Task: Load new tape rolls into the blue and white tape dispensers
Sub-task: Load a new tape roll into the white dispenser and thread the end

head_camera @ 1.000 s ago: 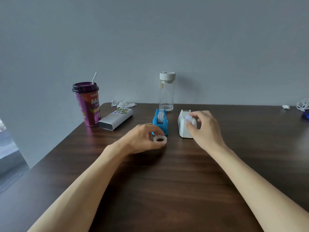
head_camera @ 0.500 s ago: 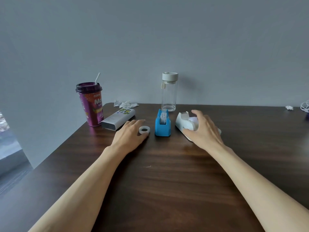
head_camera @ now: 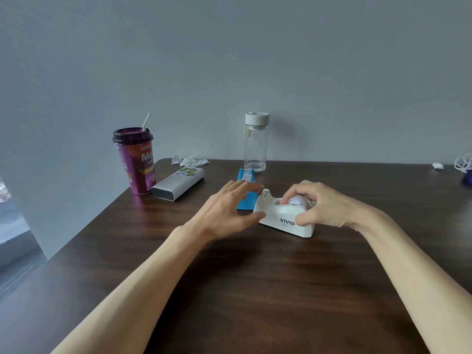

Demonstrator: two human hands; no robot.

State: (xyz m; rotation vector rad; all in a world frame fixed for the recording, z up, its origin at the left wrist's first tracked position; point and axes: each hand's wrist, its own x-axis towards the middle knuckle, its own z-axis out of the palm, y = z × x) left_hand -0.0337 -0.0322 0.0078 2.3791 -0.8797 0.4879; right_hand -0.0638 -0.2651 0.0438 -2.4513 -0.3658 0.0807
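The white tape dispenser (head_camera: 283,221), marked VIVID, lies side-on on the dark wooden table (head_camera: 255,290) in the middle. My right hand (head_camera: 321,203) grips its rear, thumb on the near side, fingers curled over the top around a whitish tape roll (head_camera: 297,200) sitting in it. My left hand (head_camera: 227,210) is spread open, thumb touching the dispenser's front end. Behind my left fingers stands the blue tape dispenser (head_camera: 245,192), partly hidden, with a roll showing at its top. The small loose roll seen earlier is out of sight.
A purple drink cup with a straw (head_camera: 135,162) and a silver box (head_camera: 178,183) sit at the far left. Crumpled wrapper (head_camera: 190,160) and a clear bottle with a white lid (head_camera: 256,143) stand by the wall. White cables (head_camera: 463,163) lie far right.
My left hand set the small roll down on the table, then moved right to the white dispenser. My right hand turned that dispenser side-on and drew it nearer.
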